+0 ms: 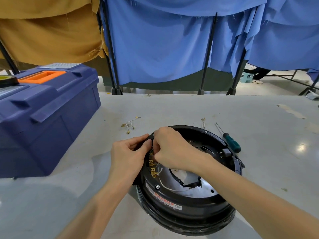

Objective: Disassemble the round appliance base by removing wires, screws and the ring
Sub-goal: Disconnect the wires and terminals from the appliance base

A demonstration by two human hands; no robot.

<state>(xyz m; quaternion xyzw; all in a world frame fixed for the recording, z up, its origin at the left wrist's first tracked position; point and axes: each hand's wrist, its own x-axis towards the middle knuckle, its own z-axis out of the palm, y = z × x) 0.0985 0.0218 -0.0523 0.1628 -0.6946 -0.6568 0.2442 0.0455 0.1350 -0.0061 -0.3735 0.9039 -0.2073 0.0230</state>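
left hand (127,152) around base (189,210) rim, right hand (172,150) in a curled pinch on wiring (159,170)

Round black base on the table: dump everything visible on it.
The round appliance base is black, metal-looking, lying open side up on the grey table. Inside: a shiny silver plate, brass terminals along the left rim, thin white wires, a black taped loop. A red label and a nut sit on the near rim. The left hand grips its left edge; the right hand pinches at the terminals.
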